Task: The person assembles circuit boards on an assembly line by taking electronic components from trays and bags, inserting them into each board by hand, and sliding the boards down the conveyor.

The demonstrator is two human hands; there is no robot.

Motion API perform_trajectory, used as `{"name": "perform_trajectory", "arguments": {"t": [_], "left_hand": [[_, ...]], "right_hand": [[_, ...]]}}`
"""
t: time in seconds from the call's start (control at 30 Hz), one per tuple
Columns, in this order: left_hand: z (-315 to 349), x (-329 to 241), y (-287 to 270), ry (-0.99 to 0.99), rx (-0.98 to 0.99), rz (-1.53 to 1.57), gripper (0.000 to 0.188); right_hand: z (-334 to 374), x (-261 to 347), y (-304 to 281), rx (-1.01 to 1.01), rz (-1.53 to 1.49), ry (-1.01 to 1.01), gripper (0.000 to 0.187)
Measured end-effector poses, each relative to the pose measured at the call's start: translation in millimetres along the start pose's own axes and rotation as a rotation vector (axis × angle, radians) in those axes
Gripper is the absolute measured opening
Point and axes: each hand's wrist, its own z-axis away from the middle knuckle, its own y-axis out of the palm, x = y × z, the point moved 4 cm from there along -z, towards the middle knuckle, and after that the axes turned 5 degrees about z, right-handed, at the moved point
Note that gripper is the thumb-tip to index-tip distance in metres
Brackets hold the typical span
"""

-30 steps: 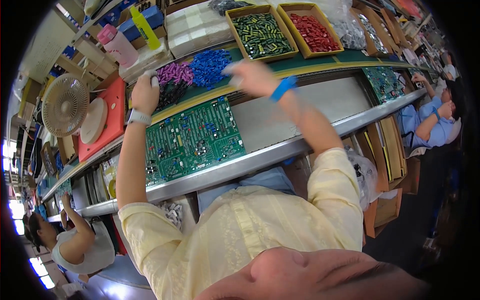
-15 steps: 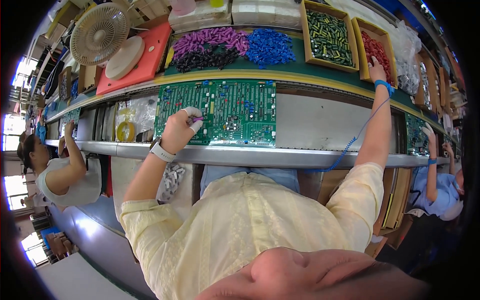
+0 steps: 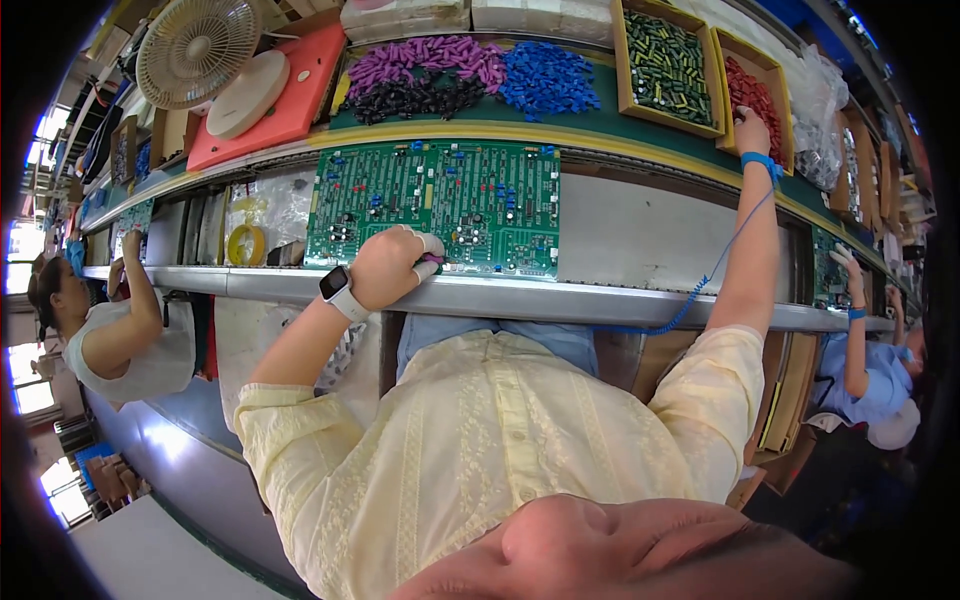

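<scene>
Resting on green circuit board [image 3: 440,200] near edge, left hand [image 3: 388,266] clenched on purple part; right hand [image 3: 752,130] grasping in red-parts tray [image 3: 770,75].

Long green-topped assembly bench [image 3: 560,118] with a yellow edge strip and a metal rail [image 3: 520,297] along the front. White desk fan [image 3: 197,47] on an orange tray [image 3: 290,105] at far left. Bright daylight through windows [image 3: 22,300] at the left rim; pale floor [image 3: 130,550] below.
</scene>
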Motion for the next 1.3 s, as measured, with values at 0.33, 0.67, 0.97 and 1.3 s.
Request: {"name": "perform_trajectory", "arguments": {"t": [0.33,0.67,0.97,1.3], "left_hand": [[0.0,4.9,4.0,0.152,-0.025,-0.070,0.011],[-6.4,3.7,8.1,0.234,0.049,-0.109,0.008],[-11.8,-4.2,12.1,0.256,0.153,-0.230,0.011],[-74.3,-17.4,-33.4,0.294,-0.054,0.182,0.020]], "right_hand": [[26.1,10.6,-36.7,-0.232,-0.038,0.132,0.030],[188.8,143.0,-108.9,0.104,-0.952,-0.528,0.024],[315.7,202.4,-111.3,0.443,-0.736,-0.806,0.019],[313.9,223.7,-100.0,0.161,-0.476,-0.930,0.010]]}}
